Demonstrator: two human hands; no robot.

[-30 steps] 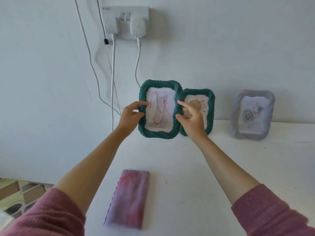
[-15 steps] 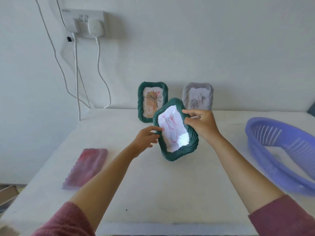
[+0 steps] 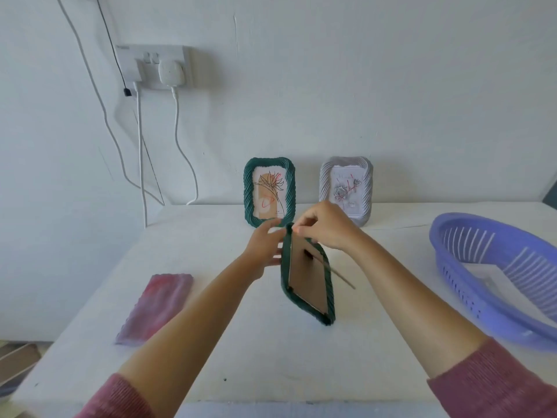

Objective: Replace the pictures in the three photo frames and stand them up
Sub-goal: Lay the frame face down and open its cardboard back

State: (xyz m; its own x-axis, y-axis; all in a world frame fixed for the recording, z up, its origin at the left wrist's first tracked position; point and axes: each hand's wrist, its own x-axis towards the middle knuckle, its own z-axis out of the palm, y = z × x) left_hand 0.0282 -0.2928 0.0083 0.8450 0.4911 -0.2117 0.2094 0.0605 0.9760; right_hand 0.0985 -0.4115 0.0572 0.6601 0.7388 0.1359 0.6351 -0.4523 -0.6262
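I hold a dark green ribbed photo frame [image 3: 306,282] above the middle of the white table [image 3: 271,351], turned so its brown cardboard back faces me. A thin prop stand sticks out from the back to the right. My left hand [image 3: 265,247] grips the frame's left edge. My right hand [image 3: 324,226] pinches its top corner. Against the wall stand a second green frame [image 3: 269,191] with a flower drawing and a pale lilac frame [image 3: 346,193] with a rose picture.
A purple slotted basket [image 3: 494,285] sits at the table's right edge. A pink-purple folded cloth [image 3: 156,307] lies at the left. A wall socket [image 3: 156,66] with plugs and hanging white cables is at the upper left.
The green frame was lifted away from beside the other frames, brought toward me and flipped, so its cardboard back now faces me instead of the picture.
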